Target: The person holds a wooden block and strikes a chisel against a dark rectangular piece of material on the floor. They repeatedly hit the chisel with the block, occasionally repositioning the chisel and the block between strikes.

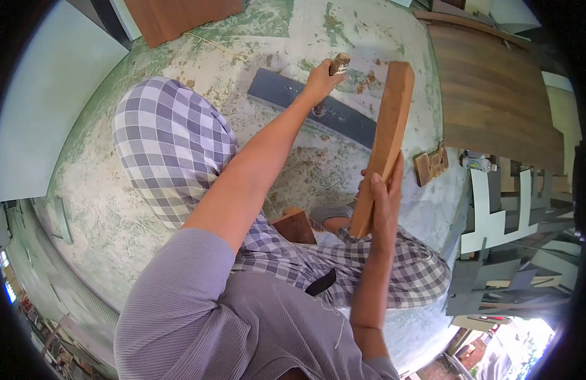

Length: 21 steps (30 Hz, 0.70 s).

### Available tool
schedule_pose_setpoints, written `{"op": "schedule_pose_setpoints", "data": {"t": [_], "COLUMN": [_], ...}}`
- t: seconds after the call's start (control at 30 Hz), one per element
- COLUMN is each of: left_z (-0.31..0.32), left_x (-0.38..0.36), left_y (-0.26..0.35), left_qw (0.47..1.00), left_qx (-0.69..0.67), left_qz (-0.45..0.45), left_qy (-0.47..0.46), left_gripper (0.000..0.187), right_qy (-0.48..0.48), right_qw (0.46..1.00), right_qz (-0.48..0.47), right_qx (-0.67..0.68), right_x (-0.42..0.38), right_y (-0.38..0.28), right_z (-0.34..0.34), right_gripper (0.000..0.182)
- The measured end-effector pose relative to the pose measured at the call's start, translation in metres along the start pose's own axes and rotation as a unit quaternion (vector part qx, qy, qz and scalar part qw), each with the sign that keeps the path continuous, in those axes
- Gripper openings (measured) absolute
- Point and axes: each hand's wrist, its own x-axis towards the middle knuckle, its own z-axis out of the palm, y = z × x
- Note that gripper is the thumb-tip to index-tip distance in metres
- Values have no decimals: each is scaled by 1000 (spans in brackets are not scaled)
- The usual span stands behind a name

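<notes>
My left hand [321,82] is closed around a short brown cylindrical piece [340,63] with pale marks; its lower part is hidden by my fingers. It is above a long dark grey board [283,88] lying on the floor. A small dark reddish-brown spot shows on that board under my wrist. In my right hand [385,193] is a long squared wooden block [389,114], gripped near its lower end and tilted upward. Its upper end stands beyond the right end of the grey board.
Small wooden pieces [431,164] lie right of my right hand. Another brown block [295,227] rests between my legs. A large brown panel [495,95] and stacked board offcuts [515,253] line the right side. A thin stick [217,46] lies on the stained floor [115,183].
</notes>
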Motion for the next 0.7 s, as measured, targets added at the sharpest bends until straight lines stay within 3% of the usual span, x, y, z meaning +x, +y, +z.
{"op": "schedule_pose_setpoints", "data": {"t": [0.1,0.17,0.27,0.37,0.47,0.53,0.63,0.67,0.7], "left_z": [0,1,1,5,8,13,19,22,23], "left_x": [2,-7,-11,-15,-11,-10,-12,-12,-13], "left_y": [8,16,26,17,16,15,12,12,12], "left_qw": [997,995,988,983,971,968,958,952,951], "left_qx": [-38,-49,-28,4,34,55,70,62,62], "left_qz": [-24,39,15,97,81,96,105,99,104], "left_qy": [-67,-81,-148,-159,-222,-227,-258,-284,-285], "left_gripper": [45,41,41,42,43,44,45,46,46], "right_qy": [15,19,20,37,75,120,172,175,109], "right_qw": [1000,1000,998,998,997,988,982,982,989], "right_qz": [-2,11,41,18,-10,-93,-70,-72,-34], "right_qx": [2,-5,45,39,-11,-7,-20,-18,-93], "right_x": [2,0,4,1,-1,-2,1,5,12], "right_y": [27,31,29,25,9,1,6,18,35], "right_z": [2,1,-3,-1,1,5,17,19,21], "right_gripper": [79,78,79,79,79,83,85,85,85]}}
